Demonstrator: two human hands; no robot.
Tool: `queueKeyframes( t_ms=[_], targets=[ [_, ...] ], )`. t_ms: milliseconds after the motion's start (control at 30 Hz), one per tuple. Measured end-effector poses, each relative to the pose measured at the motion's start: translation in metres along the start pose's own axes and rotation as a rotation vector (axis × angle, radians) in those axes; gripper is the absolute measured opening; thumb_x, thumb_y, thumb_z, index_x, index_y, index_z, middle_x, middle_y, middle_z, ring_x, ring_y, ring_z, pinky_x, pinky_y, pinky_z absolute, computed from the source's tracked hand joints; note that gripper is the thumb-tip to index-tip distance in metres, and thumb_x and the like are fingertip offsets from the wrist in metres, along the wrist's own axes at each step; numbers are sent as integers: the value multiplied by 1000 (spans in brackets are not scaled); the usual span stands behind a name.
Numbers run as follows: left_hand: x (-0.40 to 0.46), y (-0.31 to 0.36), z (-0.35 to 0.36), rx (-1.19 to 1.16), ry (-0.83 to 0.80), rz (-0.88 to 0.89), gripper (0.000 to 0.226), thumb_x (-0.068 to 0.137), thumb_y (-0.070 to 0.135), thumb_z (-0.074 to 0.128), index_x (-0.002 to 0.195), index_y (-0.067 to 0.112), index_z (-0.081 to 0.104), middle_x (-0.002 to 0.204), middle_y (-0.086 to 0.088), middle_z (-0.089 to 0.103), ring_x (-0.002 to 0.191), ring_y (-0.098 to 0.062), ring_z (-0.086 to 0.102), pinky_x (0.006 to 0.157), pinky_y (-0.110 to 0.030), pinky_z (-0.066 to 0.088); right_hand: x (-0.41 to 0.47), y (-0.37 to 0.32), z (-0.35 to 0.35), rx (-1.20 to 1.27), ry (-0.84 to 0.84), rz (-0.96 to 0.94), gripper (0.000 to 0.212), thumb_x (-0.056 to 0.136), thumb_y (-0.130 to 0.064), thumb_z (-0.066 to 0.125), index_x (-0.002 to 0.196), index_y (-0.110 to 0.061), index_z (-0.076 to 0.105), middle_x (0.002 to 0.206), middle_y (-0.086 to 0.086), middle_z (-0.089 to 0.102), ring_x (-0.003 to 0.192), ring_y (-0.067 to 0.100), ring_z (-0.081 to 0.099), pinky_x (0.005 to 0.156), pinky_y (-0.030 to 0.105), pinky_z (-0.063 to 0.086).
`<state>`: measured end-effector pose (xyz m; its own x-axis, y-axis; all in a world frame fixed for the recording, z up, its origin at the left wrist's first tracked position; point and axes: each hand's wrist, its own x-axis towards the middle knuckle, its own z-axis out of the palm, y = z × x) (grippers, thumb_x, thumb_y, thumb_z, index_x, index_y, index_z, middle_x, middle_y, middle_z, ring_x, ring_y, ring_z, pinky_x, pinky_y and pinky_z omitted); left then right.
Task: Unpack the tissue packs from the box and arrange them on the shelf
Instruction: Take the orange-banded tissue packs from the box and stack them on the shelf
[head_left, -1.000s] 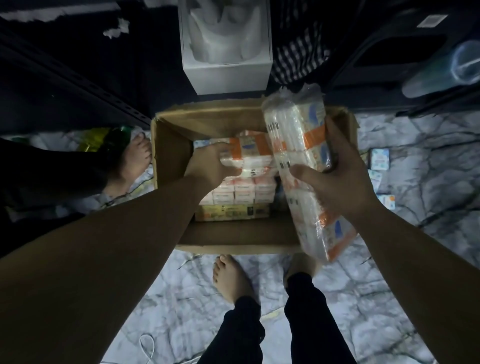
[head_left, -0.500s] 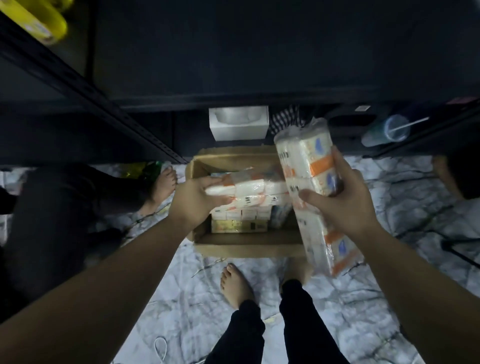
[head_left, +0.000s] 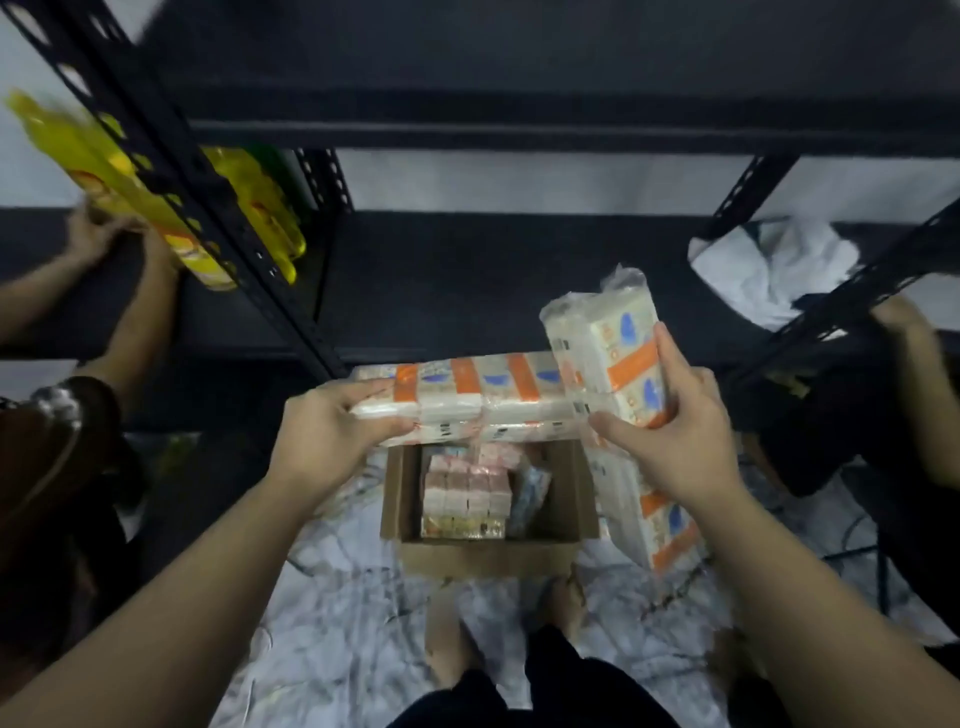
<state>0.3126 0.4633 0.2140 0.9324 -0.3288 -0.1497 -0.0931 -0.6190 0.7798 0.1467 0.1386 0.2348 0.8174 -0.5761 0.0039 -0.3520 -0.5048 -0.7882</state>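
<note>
My left hand grips the left end of a long tissue pack, white with orange bands, held level above the cardboard box. My right hand grips a second tissue pack of the same kind, held upright and tilted at the right of the box. More tissue packs lie stacked inside the open box on the floor. The dark shelf board is right behind the held packs.
Black perforated shelf posts slant at left and right. Another person's hands hold yellow bottles at the left shelf. A white bag lies on the right of the shelf. My bare feet stand on the marbled floor.
Both hands have risen with their packs from the box up toward the shelf. The view has tilted up, so the shelf boards and the other person's hands now show.
</note>
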Motion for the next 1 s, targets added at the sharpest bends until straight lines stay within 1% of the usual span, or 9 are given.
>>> queueKeyframes(
  t_ms=[133,333,467,500,567,667,767,900,1000],
  targets=[
    [3,36,-39,19,92,113,57,65,32,97,118,19,79,111,7,74,95,8,64,83,4,39,5,-37,-29,-2,44,-53,113,72,-38,91,161,-46,22,119,-4,43,101,-13,48,81,-3,34],
    [9,83,-83,22,217,240,60,66,37,94,121,20,77,116,6,72,102,-2,65,85,4,38,21,-93,-63,37,152,-177,112,73,-41,91,161,-46,22,122,-5,44,106,-4,51,93,14,39],
    [14,113,-102,-38,267,277,64,62,43,91,120,21,78,118,7,72,106,-6,66,89,-7,43,35,-123,-84,38,235,-220,112,73,-44,90,161,-47,22,122,-3,45,103,-24,41,84,4,31],
    [16,121,-107,-46,280,283,62,63,40,93,120,22,78,117,7,73,105,-5,67,88,-8,44,39,-128,-90,45,252,-224,111,72,-46,90,161,-48,22,123,-2,46,104,-23,41,85,5,31],
    [21,135,-115,-61,315,302,58,65,36,94,119,24,78,116,9,73,101,1,66,87,-4,45,47,-138,-101,69,281,-223,110,71,-48,89,160,-48,24,126,-3,46,107,-10,46,93,14,36],
    [28,156,-128,-86,347,334,58,65,38,94,120,27,77,117,11,73,105,1,66,96,-18,51,61,-149,-119,93,317,-229,110,70,-48,90,159,-48,26,126,-6,45,114,8,51,99,29,40],
    [37,176,-136,-93,365,357,58,66,39,94,120,28,77,116,11,73,106,-1,67,98,-27,53,76,-158,-135,83,341,-250,109,71,-45,91,159,-48,26,125,-6,45,112,8,51,95,29,39],
    [57,203,-134,-70,404,366,59,67,42,93,121,27,77,115,11,73,105,1,65,98,-26,53,101,-169,-151,67,339,-247,108,73,-44,90,159,-50,25,122,-5,45,108,8,50,91,29,38],
    [79,217,-126,-43,430,349,60,68,43,92,123,25,76,115,7,74,105,-4,66,100,-25,52,123,-171,-160,52,311,-246,108,72,-48,89,159,-52,24,119,-6,45,103,8,52,88,31,41]
  ],
)
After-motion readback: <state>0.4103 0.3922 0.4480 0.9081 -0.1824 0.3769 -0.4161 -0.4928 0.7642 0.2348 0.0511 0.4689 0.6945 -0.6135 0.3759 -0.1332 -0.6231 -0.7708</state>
